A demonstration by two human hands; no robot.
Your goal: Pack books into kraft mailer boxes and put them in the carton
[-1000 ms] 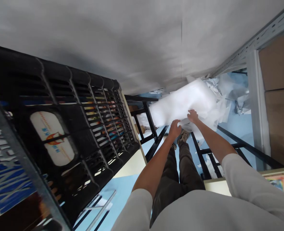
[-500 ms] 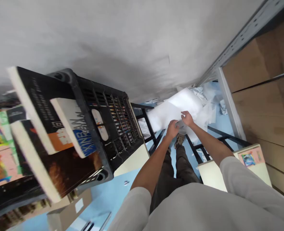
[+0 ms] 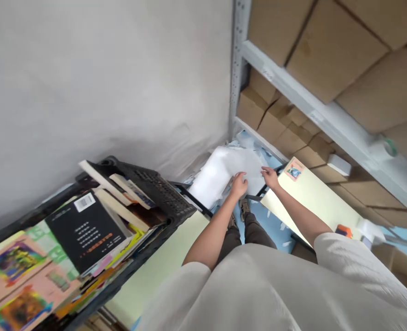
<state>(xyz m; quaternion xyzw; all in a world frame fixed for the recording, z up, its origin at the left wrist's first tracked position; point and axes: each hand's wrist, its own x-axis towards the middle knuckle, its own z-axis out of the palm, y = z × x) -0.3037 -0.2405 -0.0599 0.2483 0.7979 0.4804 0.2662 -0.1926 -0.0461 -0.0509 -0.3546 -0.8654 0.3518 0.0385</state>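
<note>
My left hand (image 3: 239, 185) is at the near side of a thin, whitish translucent sheet (image 3: 252, 161), its fingers curled at the edge. Across from it, my right hand (image 3: 269, 177) has its fingertips pinched together at the sheet's right side. The sheet spans the space between both hands; where exactly the fingers grip it is too small to see clearly. A bulky white roll of wrapping material (image 3: 208, 177) lies just beyond and to the left of my left hand. My shoes (image 3: 244, 209) show below on the blue floor.
A black plastic crate (image 3: 170, 200) packed with books (image 3: 86, 230) stands on a pale tabletop (image 3: 169, 243) at left. Another pale tabletop (image 3: 313, 202) lies under my right forearm. Metal shelving (image 3: 327, 108) with cardboard boxes (image 3: 341, 50) rises at right, beside a grey wall (image 3: 120, 78).
My view has swung right, bringing more shelving and the right tabletop into sight. My hands have moved slightly farther apart, with the whitish sheet spread between them.
</note>
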